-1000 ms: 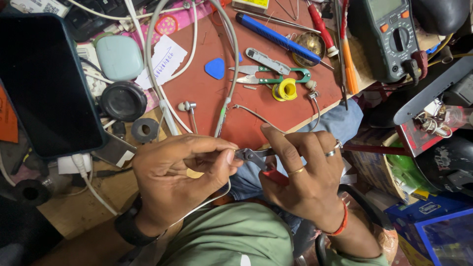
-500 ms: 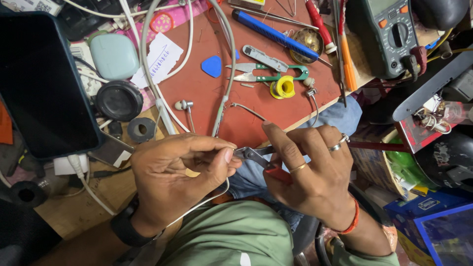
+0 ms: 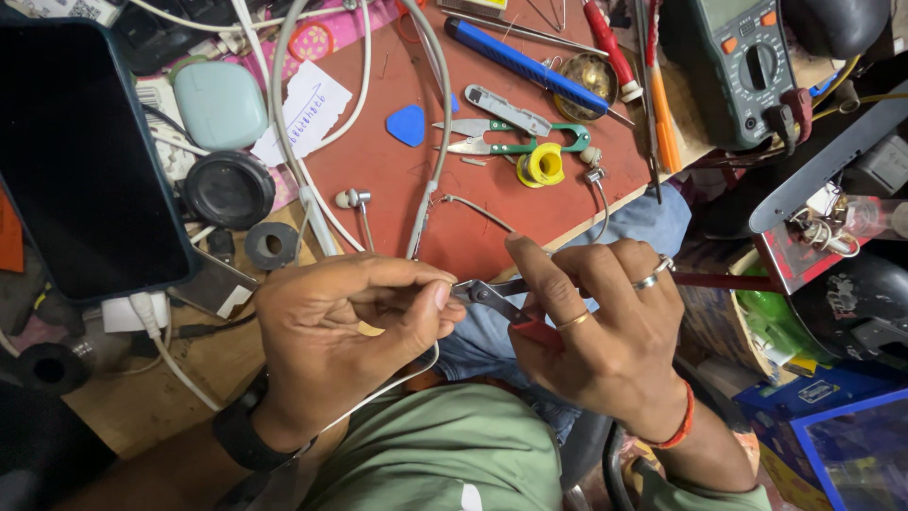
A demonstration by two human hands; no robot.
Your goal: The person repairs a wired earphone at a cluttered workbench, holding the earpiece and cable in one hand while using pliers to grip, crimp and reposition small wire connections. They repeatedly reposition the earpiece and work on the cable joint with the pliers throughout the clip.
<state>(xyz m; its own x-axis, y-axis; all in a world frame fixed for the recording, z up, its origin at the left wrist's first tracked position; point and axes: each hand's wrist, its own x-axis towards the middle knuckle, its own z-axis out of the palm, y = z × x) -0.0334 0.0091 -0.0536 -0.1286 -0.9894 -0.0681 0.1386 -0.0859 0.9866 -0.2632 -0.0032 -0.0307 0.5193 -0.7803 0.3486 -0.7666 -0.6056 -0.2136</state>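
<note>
At frame centre, a thin, limp white earphone cable [image 3: 378,393] is pinched by the closed left hand [image 3: 350,331]; small red-handled metal cutters [image 3: 501,301], gripped by the right hand [image 3: 605,331], are best held at their handles.

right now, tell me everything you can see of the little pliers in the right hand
The small pliers have dull grey metal jaws and red-covered handles, mostly hidden inside the right hand. They lie nearly level above the person's lap, just off the red mat's near edge, with the nose pointing toward the left hand. The tips meet that hand's thumb and forefinger, which pinch a thin white cable. Whether the tips bite the cable is hidden.
</note>
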